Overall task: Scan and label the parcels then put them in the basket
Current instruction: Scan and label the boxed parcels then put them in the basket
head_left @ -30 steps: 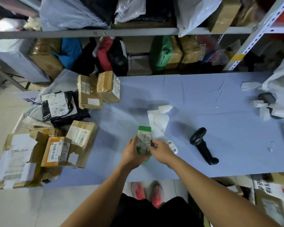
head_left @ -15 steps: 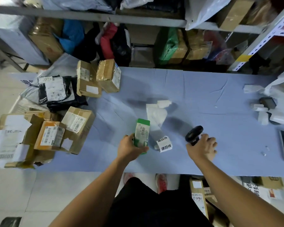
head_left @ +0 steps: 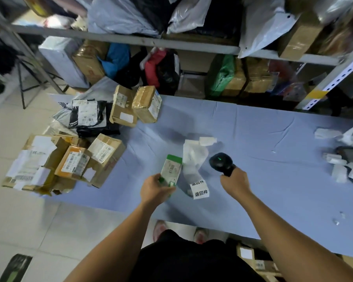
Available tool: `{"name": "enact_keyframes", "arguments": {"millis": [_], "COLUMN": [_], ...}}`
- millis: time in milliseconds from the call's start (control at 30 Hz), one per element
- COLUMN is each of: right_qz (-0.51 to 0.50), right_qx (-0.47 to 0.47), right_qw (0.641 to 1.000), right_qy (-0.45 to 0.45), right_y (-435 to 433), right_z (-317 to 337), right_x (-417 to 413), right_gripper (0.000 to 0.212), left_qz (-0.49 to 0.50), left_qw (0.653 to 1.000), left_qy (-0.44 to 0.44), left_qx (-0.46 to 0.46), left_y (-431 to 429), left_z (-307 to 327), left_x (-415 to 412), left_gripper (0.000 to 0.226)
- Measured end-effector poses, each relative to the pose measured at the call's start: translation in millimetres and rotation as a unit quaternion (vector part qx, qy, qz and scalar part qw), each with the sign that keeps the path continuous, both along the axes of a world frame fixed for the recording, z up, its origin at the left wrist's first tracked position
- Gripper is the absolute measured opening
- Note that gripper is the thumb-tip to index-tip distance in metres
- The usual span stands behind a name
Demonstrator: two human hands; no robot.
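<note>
A parcel sorting room: shelves (head_left: 130,40) crammed with packages, labelled cartons (head_left: 102,153) on the table (head_left: 273,139).

Green-white parcel (head_left: 171,171): held in left hand (head_left: 154,189), tilted, barcode face up. Black scanner (head_left: 221,162): gripped in right hand (head_left: 234,182), green indicator lit. Label strip (head_left: 200,189): flat between hands.

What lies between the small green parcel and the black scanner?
In the head view, a white label strip lies on the table between the green parcel and the scanner.

hands (head_left: 155,187) (head_left: 235,183): 2
scanner (head_left: 221,163): 1
green-and-white box (head_left: 170,171): 1
cardboard boxes (head_left: 122,106) (head_left: 147,104) (head_left: 105,157) (head_left: 73,161) (head_left: 35,159), left pile: 5
black bag parcel (head_left: 90,117): 1
printed labels (head_left: 197,183) (head_left: 201,193) on strip: 2
</note>
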State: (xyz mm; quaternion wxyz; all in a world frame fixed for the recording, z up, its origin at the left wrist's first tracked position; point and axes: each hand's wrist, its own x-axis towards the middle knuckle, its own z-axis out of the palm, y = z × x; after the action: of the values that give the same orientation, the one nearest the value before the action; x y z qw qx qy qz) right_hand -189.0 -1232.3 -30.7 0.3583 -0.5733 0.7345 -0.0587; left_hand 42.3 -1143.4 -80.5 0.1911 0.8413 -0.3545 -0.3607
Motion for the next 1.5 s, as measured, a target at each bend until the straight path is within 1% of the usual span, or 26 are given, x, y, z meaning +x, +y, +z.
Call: {"name": "enact_keyframes", "arguments": {"millis": [67, 167, 267, 467, 700, 867, 1033, 1067, 1100, 1167, 1233, 1300, 1367, 1500], "right_qz": [0.052, 0.14, 0.188, 0.17, 0.169, 0.161, 0.146, 0.141, 0.136, 0.119, 0.089, 0.064, 0.065, 0.093], "right_qx": [-0.006, -0.008, -0.014, -0.035, -0.046, -0.047, -0.063, -0.065, -0.065, -0.064, -0.064, -0.065, -0.064, -0.065], "right_qw": [0.998, 0.99, 0.982, 0.985, 0.984, 0.986, 0.987, 0.988, 0.988, 0.99, 0.993, 0.995, 0.995, 0.993], "right_qy": [-0.025, 0.0, 0.024, 0.019, 0.014, -0.003, -0.007, -0.01, -0.016, -0.028, -0.034, -0.041, -0.038, -0.028], "right_y": [-2, 0, 6, 13, 14, 15, 15, 15, 15, 15, 16, 16, 17, 16], "right_z": [19, 42, 54, 69, 76, 77, 77, 77, 77, 76, 74, 72, 71, 70], "right_x": [13, 25, 29, 26, 24, 25, 23, 22, 21, 19, 17, 13, 8, 1], "right_gripper": [0.002, 0.016, 0.018, 0.019, 0.019, 0.02, 0.024, 0.025, 0.025, 0.027, 0.028, 0.028, 0.027, 0.025], "left_qz": [0.005, 0.003, 0.003, 0.015, 0.019, 0.019, 0.012, 0.019, 0.036, 0.098, 0.136, 0.134, 0.127, 0.131], "left_qw": [1.0, 0.998, 0.994, 0.989, 0.982, 0.984, 0.983, 0.984, 0.987, 0.986, 0.972, 0.967, 0.964, 0.96], "left_qy": [-0.017, -0.055, -0.097, -0.135, -0.164, -0.163, -0.163, -0.153, -0.124, -0.003, 0.105, 0.141, 0.159, 0.18], "left_qx": [-0.004, -0.023, -0.04, -0.065, -0.087, -0.072, -0.086, -0.089, -0.099, -0.132, -0.158, -0.167, -0.171, -0.172], "left_y": [2, 2, 1, 3, -1, -6, -9, -10, -11, -12, -15, -16, -17, -20], "left_z": [1, 0, 2, 7, 12, 14, 15, 15, 15, 17, 19, 19, 21, 19], "left_x": [3, 9, 13, 15, 15, 19, 22, 22, 21, 21, 21, 22, 22, 24], "left_gripper": [0.032, 0.045, 0.05, 0.046, 0.063, 0.055, 0.052, 0.05, 0.048, 0.044, 0.031, 0.021, 0.013, 0.008]}}
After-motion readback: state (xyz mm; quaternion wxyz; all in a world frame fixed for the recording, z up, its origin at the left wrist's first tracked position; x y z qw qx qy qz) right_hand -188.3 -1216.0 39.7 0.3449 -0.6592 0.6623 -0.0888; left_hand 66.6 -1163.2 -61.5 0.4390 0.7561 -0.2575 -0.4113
